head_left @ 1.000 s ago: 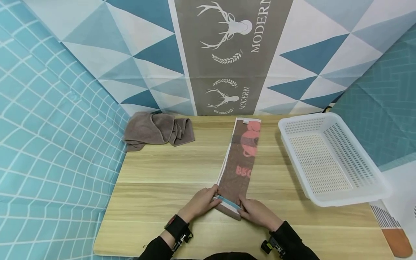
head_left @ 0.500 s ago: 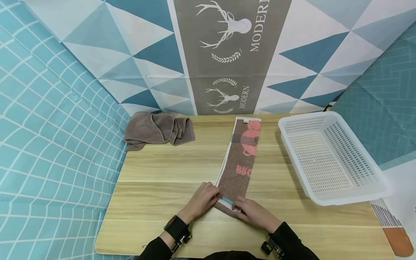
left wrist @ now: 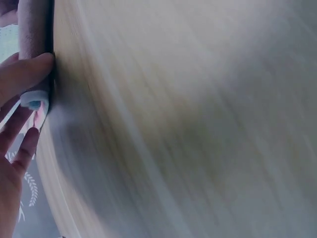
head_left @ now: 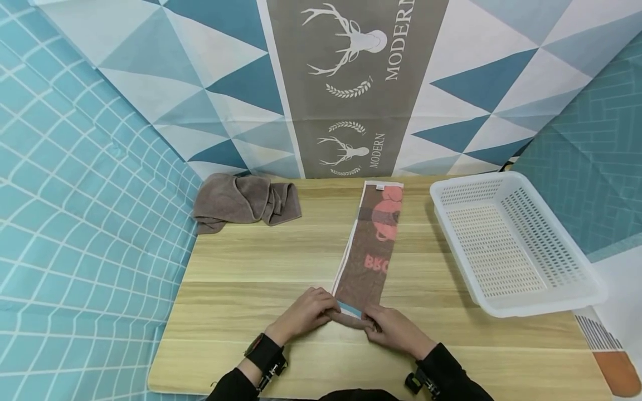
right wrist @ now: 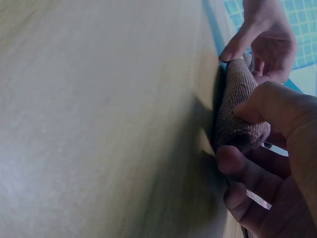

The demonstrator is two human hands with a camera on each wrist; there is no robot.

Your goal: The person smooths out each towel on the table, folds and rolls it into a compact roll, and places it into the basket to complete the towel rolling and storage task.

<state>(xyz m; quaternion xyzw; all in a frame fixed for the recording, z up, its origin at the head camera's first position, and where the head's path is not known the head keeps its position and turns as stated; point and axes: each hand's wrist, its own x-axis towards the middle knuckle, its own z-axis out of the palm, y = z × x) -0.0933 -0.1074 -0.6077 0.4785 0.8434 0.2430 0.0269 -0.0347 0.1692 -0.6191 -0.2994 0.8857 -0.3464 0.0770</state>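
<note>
A long folded brown towel (head_left: 361, 281) with pink print and white edges lies lengthwise on the table. Its near end is turned up into a short roll (head_left: 347, 319) beside a blue-and-white band. My left hand (head_left: 307, 313) grips the roll's left end; in the left wrist view the thumb (left wrist: 34, 69) lies over it. The right hand (head_left: 393, 329) holds the opposite end. From the right wrist, the right thumb (right wrist: 252, 109) presses on the rolled brown cloth (right wrist: 237, 94), with fingertips close to its end. Part of the roll is hidden behind the hands.
A crumpled grey-brown cloth (head_left: 241, 200) lies at the back left of the wooden table (head_left: 261, 256). On the right stands a white perforated plastic basket (head_left: 546, 234). Patterned sheets hang behind the table and along its left side.
The towel's near end has gone from a flap with a wide pale band to a tighter roll farther forward. Both hands have stayed at its ends, fingers shifting. Basket and grey-brown cloth have not moved.
</note>
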